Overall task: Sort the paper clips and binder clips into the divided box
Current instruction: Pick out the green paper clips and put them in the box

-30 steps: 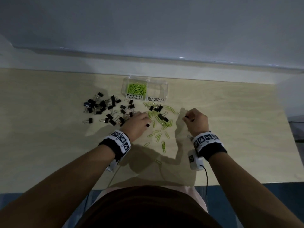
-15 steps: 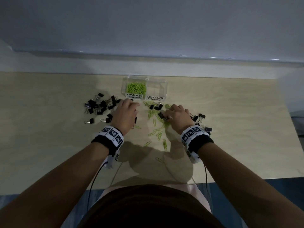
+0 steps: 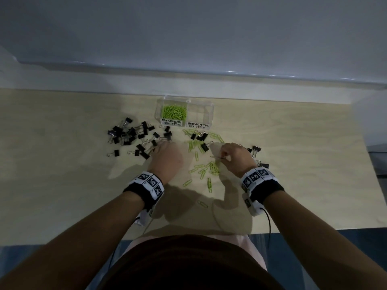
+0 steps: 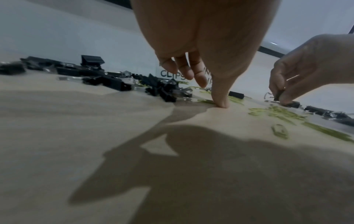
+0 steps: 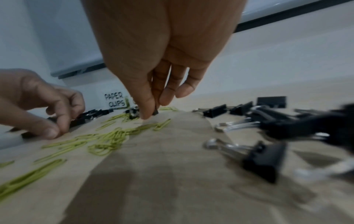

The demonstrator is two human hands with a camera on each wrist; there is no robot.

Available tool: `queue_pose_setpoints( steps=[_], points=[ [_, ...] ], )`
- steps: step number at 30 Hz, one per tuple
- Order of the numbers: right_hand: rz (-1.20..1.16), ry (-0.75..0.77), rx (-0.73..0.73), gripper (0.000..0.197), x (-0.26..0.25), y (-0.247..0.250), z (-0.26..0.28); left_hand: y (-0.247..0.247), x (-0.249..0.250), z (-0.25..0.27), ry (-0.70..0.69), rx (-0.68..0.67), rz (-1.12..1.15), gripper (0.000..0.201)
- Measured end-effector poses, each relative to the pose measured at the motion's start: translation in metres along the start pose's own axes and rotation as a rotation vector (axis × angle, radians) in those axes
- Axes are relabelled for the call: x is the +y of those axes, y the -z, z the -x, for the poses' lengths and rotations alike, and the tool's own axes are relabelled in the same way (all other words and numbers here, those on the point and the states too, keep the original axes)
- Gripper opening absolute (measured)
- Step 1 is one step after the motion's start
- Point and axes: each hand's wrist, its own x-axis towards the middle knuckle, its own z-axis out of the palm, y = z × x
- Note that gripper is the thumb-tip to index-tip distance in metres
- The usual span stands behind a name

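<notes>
your right hand [image 3: 235,159] pinches black binder clip [image 5: 155,111] just above worktop [image 3: 62,185]; left hand [image 3: 167,160] loose, thumb on worktop. divided box [image 3: 184,113] beyond, paper clips [image 3: 174,111] in left compartment.

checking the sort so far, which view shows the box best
The head view: it looks down into the box, showing green paper clips in the left compartment, none in the right, and both labels. The left wrist view catches only label fragments behind the left hand; the right wrist view only the PAPER CLIPS label.
</notes>
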Motion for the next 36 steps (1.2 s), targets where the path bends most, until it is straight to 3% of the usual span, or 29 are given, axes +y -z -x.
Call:
queue_pose_setpoints(
  steps=[4, 8, 13, 16, 20, 25, 27, 31, 33, 36],
  points=[
    [-0.033, -0.125, 0.183, 0.013, 0.028, 0.003, 0.02, -0.007, 0.018, -0.007, 0.059, -0.065, 0.032, 0.012],
    [0.058, -0.238, 0.185, 0.019, 0.041, 0.006, 0.027, -0.008, 0.024, -0.006, 0.043, -0.011, 0.049, 0.016],
    [0.065, -0.066, 0.157, 0.018, 0.007, 0.001, 0.001, -0.008, 0.011, 0.025, -0.078, -0.003, -0.015, 0.032],
    [0.071, 0.04, 0.081, 0.027, -0.019, -0.007, -0.018, -0.016, 0.003, 0.042, -0.164, -0.091, -0.087, 0.039],
    [0.122, 0.081, -0.033, 0.04, -0.031, -0.017, -0.033, -0.017, 0.006, 0.038, -0.188, -0.104, -0.067, 0.045],
    [0.094, 0.12, -0.036, 0.032, -0.026, -0.017, -0.032, -0.022, 0.004, 0.029, -0.246, -0.136, -0.094, 0.046],
    [0.04, 0.089, -0.015, 0.03, -0.02, -0.015, -0.024, -0.023, 0.008, 0.028, -0.279, -0.17, -0.106, 0.047],
    [-0.234, -0.103, 0.182, 0.025, 0.001, -0.005, 0.002, -0.017, 0.028, 0.012, -0.338, -0.149, -0.026, 0.04],
    [-0.282, -0.2, 0.253, 0.021, 0.016, -0.002, 0.013, -0.016, 0.034, -0.007, -0.288, -0.089, -0.031, 0.046],
    [-0.18, -0.285, 0.244, 0.021, 0.032, -0.002, 0.019, -0.01, 0.04, -0.041, -0.177, 0.025, -0.019, 0.047]
  ],
)
